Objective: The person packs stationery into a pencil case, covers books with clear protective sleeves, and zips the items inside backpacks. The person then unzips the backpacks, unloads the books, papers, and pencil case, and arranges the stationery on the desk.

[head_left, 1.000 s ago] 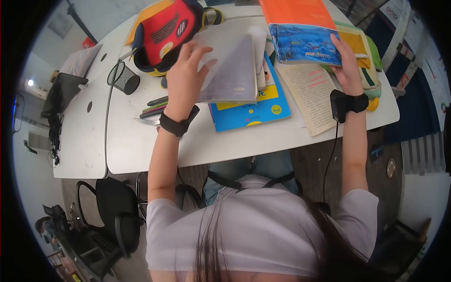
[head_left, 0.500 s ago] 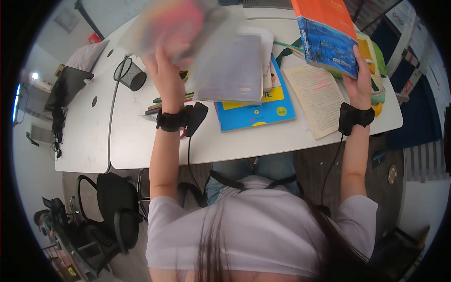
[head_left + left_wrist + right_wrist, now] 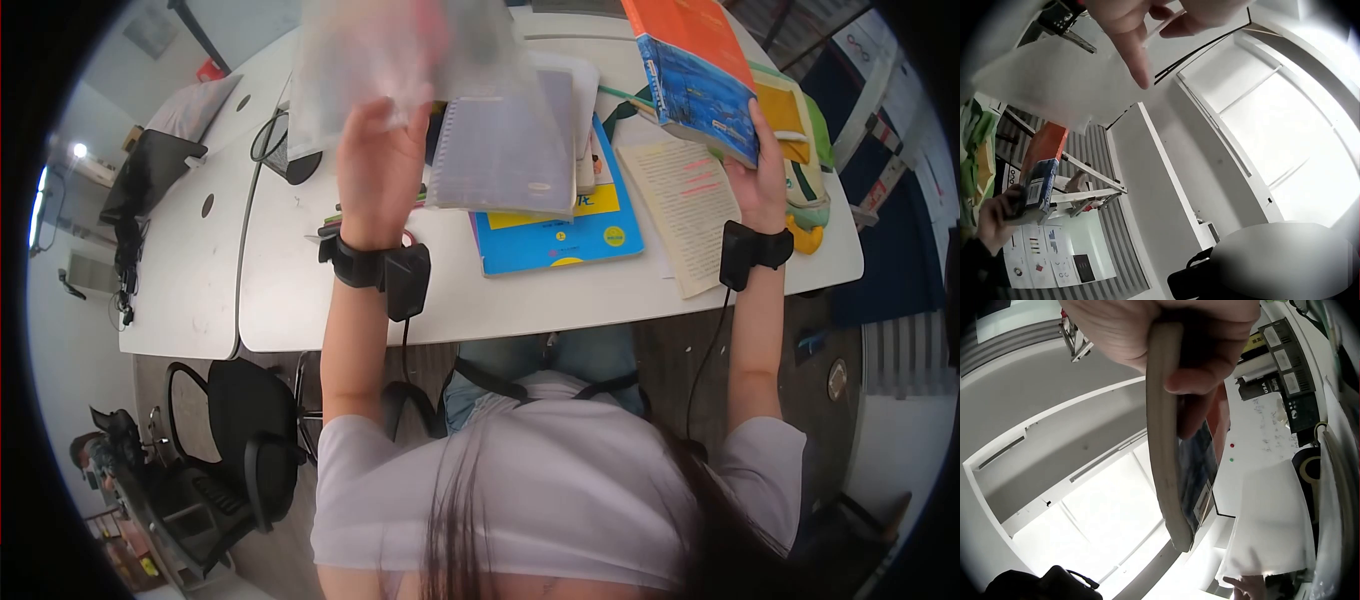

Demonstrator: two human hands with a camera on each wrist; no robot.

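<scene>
In the head view my left hand (image 3: 380, 175) pinches a translucent plastic folder (image 3: 330, 80) by its lower edge, raised above the back of the table. A red shape shows blurred through the plastic. From the right wrist view the folder (image 3: 1269, 519) appears as a pale upright sheet. My right hand (image 3: 762, 180) grips a thick paperback book (image 3: 700, 85) with an orange and blue cover, thumb on one side and fingers on the other. The book is held tilted, over an open book (image 3: 685, 205) with pink-marked lines.
A spiral notebook (image 3: 505, 150) lies over a blue and yellow book (image 3: 560, 245) on the white table (image 3: 400, 325). Further left are a black mesh pen holder (image 3: 300, 160) and pens partly behind my left wrist. A green and yellow bag (image 3: 810, 190) sits at the right edge.
My left hand, empty at first, has taken up the translucent folder and carried it up, then slightly right. The paperback in my right hand has risen and tilted away from the open book.
</scene>
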